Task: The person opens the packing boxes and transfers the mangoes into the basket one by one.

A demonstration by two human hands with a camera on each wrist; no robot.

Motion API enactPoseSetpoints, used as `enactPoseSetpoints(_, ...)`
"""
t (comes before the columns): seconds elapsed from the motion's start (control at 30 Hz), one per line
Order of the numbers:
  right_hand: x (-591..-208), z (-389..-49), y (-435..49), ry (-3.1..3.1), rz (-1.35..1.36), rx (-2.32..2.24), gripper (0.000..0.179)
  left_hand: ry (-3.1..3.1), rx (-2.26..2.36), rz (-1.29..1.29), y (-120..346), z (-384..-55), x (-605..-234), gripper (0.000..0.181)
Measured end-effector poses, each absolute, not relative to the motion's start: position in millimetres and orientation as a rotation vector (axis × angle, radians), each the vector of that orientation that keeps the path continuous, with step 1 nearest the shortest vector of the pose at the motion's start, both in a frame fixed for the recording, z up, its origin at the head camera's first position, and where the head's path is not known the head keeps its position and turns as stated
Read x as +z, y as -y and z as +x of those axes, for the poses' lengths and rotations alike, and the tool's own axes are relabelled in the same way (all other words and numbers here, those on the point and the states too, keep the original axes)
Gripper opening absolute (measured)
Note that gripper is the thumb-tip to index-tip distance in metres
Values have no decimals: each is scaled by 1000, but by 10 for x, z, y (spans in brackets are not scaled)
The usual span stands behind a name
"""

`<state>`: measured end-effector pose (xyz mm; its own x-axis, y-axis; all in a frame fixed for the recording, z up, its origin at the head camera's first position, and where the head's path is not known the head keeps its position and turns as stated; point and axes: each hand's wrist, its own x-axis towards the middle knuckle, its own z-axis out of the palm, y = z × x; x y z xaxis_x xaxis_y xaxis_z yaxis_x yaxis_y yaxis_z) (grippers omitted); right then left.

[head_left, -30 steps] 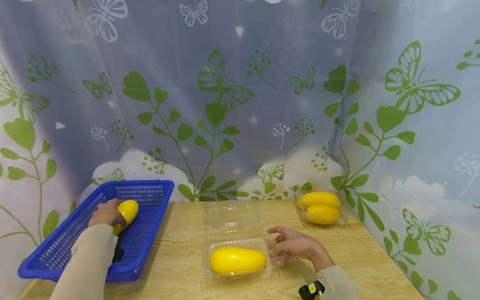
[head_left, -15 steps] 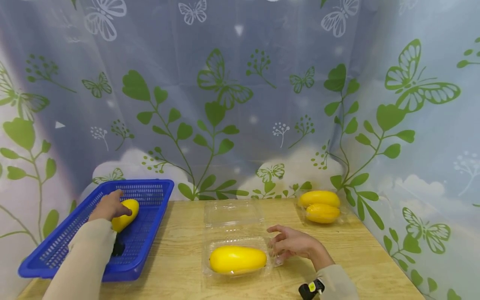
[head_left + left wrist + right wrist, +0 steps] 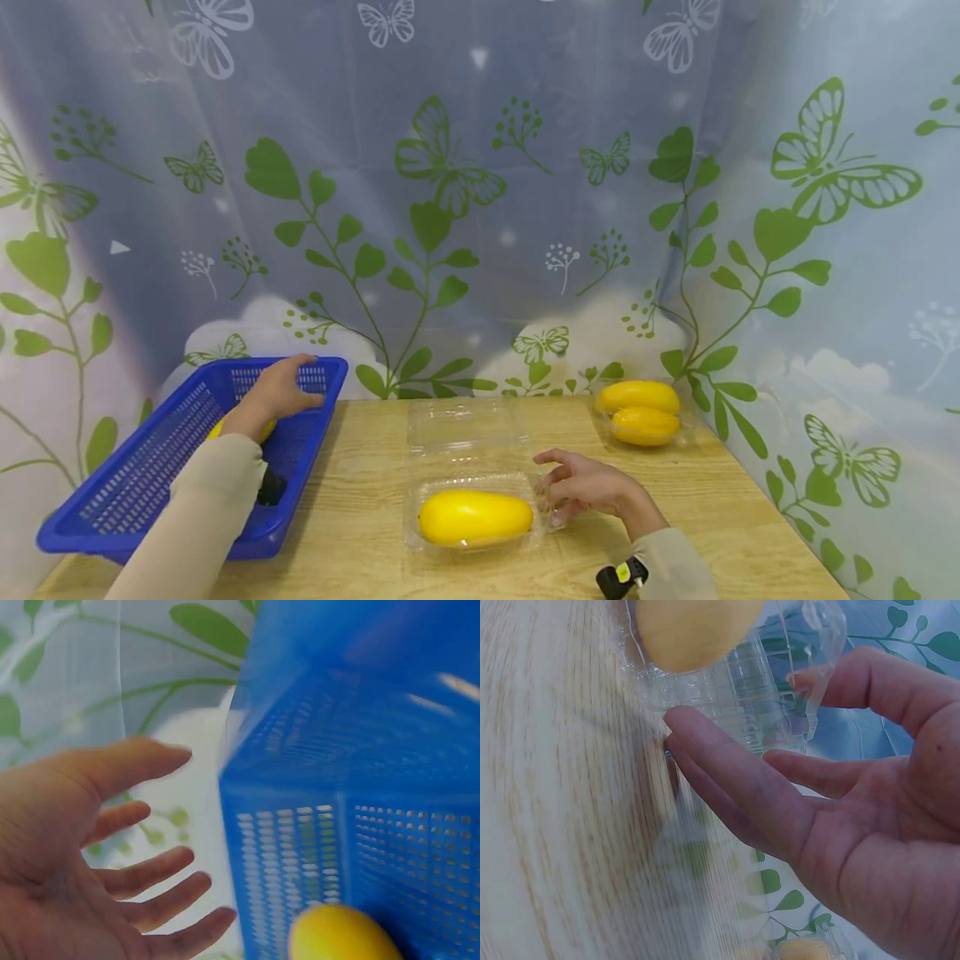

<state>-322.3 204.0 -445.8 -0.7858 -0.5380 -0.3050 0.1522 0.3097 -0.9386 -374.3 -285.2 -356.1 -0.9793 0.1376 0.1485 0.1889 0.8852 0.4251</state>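
Observation:
My left hand [image 3: 279, 390] is over the far part of the blue plastic basket [image 3: 307, 492], fingers spread, holding nothing. Beneath its wrist a yellow oblong fruit [image 3: 267, 430] lies in the basket, partly hidden; its end [image 3: 341, 934] also shows in the left wrist view. On the table, a clear plastic clamshell box [image 3: 468, 429] stands with its lid laid back. Another smooth yellow fruit [image 3: 476, 518] fills its near tray. My right hand [image 3: 588, 487] stays at the tray's right edge. In the right wrist view its fingertips [image 3: 684, 720] touch the clear rim, the fingers loosely extended.
At the back right, two yellow fruits [image 3: 645, 427] sit in another clear box, one behind the other. The wood-grain table [image 3: 360, 533] meets a patterned curtain [image 3: 465, 292] at the back and right. A black wrist camera [image 3: 622, 577] is strapped to the right sleeve.
My left hand has let go of the fruit in the basket and moved up and right, towards the basket's far right corner. The right hand and the clamshell box have stayed still.

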Motion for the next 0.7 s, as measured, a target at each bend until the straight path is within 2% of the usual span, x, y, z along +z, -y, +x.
enactPoseSetpoints(0.7,-4432,-3205,-2031,-2002,-346,-1520,78,3020,-687,-447,2127,-3421,-3334,70)
